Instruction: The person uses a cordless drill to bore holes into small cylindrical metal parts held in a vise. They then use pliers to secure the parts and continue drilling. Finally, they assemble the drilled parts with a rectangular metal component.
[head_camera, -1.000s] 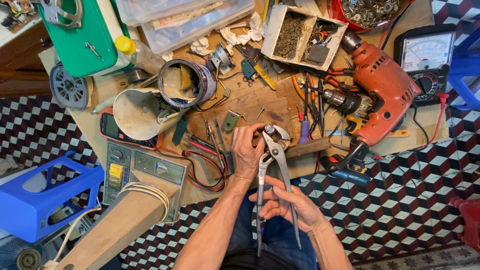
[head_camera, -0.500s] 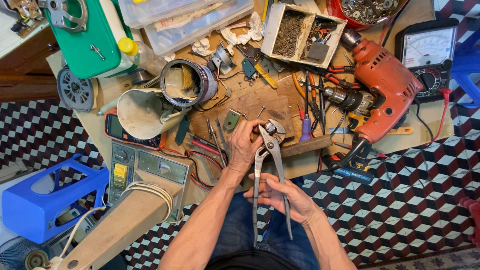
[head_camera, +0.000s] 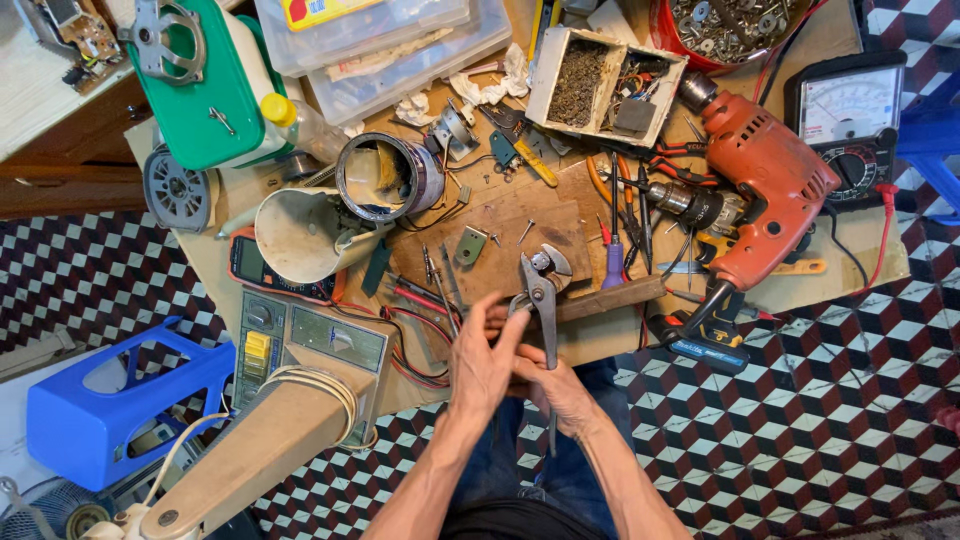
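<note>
Checkered floor tiles surround your cluttered worktop (head_camera: 800, 290). Both your left hand (head_camera: 485, 365) and right hand (head_camera: 555, 385) have fingers clamped on the pliers (head_camera: 540, 290) at its near edge: rigid, weighty steel, best gripped low on the handles.

pliers (head_camera: 541, 285): bare grey metal, dull sheen | board (head_camera: 500, 235): worn matt wood, scuffed | drill (head_camera: 755, 195): orange plastic, slightly glossy, metal chuck | stool (head_camera: 110, 405): smooth blue plastic | floor (head_camera: 820, 400): glossy patterned tile
</note>
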